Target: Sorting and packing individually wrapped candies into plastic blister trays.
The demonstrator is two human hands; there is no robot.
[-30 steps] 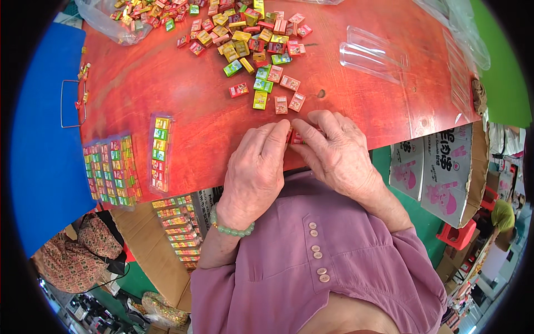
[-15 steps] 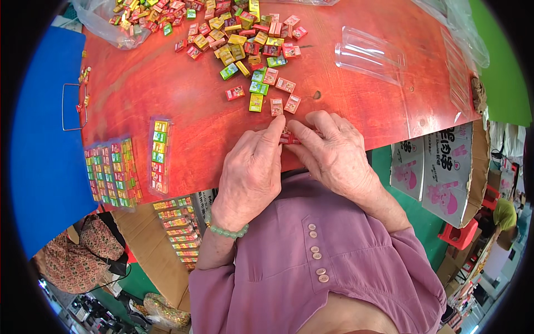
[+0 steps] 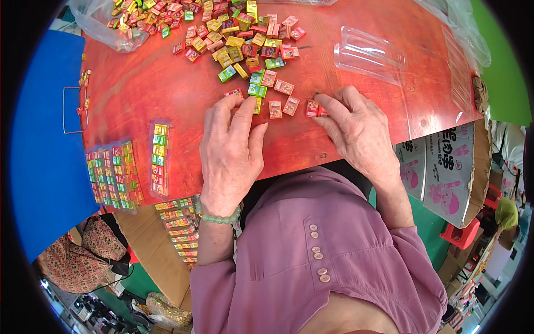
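hands on red table, candy boxes, clear tray nearby

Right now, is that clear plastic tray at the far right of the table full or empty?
Empty. The clear plastic tray shows only the red table through it; no small boxes sit inside, unlike the filled tray at left.

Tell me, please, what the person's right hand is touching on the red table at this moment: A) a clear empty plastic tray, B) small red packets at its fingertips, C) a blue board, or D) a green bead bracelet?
B: the right hand rests on the red table with its fingers on small red packets, while the clear tray lies apart, farther up the table.
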